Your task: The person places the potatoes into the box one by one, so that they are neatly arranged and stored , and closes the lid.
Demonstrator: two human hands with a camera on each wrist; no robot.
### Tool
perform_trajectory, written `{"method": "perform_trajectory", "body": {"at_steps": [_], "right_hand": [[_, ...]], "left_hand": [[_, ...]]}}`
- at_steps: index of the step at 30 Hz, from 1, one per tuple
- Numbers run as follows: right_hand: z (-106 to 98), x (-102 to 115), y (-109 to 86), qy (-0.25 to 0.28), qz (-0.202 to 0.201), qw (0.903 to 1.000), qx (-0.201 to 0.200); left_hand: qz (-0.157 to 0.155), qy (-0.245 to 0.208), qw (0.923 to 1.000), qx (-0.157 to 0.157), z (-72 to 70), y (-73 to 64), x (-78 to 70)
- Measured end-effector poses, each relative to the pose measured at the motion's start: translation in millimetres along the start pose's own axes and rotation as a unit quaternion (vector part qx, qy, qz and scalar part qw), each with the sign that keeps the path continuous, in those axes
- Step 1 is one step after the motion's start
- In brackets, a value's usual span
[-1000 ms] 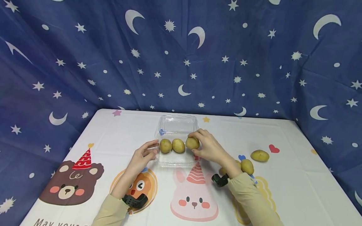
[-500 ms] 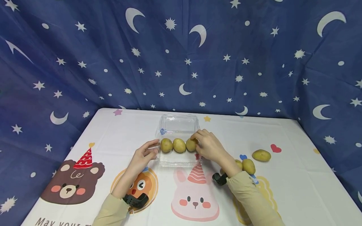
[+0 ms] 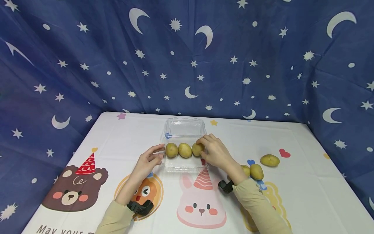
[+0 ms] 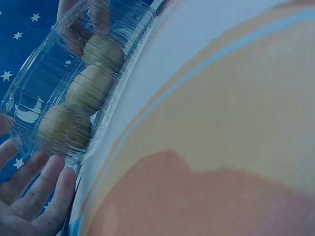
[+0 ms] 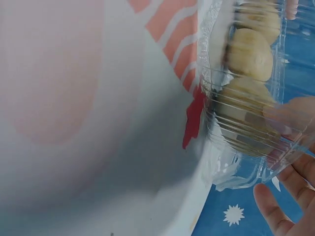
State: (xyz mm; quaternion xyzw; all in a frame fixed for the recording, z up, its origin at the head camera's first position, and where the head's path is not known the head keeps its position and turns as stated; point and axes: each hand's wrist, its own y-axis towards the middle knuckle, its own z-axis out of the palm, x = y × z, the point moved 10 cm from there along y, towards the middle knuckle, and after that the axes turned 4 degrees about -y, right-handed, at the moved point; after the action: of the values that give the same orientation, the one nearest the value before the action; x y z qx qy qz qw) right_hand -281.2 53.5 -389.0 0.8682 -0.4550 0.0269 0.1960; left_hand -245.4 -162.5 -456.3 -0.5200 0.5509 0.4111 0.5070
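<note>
A clear plastic clamshell box [image 3: 187, 165] lies with its lid [image 3: 185, 127] raised at the back. Three yellow-brown potatoes sit side by side in its base: a left potato [image 3: 171, 150], a middle potato [image 3: 185, 150] and a right potato [image 3: 197, 149]. My right hand [image 3: 216, 150] reaches over the box's right wall and holds the right potato between curled fingers and thumb. At the left wall, my left hand [image 3: 147, 159] rests its fingertips against the plastic; in the left wrist view its fingers [image 4: 61, 189] are extended and loosely spread.
More potatoes lie to the right: a single potato [image 3: 270, 160] farther out, and another potato [image 3: 256, 171] with others partly hidden behind my right forearm. A white cloth [image 3: 315, 182] printed with cartoon animals covers the table. A blue star-patterned curtain [image 3: 163, 42] hangs behind it.
The right potato has gone down and slightly left into line with the other two, with my right hand still on it. My left hand stays at the box's left wall.
</note>
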Motion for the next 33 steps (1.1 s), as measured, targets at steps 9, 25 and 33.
{"method": "perform_trajectory", "body": {"at_steps": [9, 25, 33], "right_hand": [[2, -2, -3.1, 0.027, 0.015, 0.9995, 0.004], [-9, 1, -18.5, 0.104, 0.021, 0.9944, 0.002], [-15, -1, -28.6, 0.131, 0.041, 0.9905, -0.001]], "left_hand": [[-0.007, -0.001, 1.0000, -0.003, 0.4, -0.2, 1.0], [0.006, -0.005, 1.0000, 0.005, 0.7, -0.2, 0.2], [0.006, -0.002, 1.0000, 0.006, 1.0, -0.3, -0.3]]}}
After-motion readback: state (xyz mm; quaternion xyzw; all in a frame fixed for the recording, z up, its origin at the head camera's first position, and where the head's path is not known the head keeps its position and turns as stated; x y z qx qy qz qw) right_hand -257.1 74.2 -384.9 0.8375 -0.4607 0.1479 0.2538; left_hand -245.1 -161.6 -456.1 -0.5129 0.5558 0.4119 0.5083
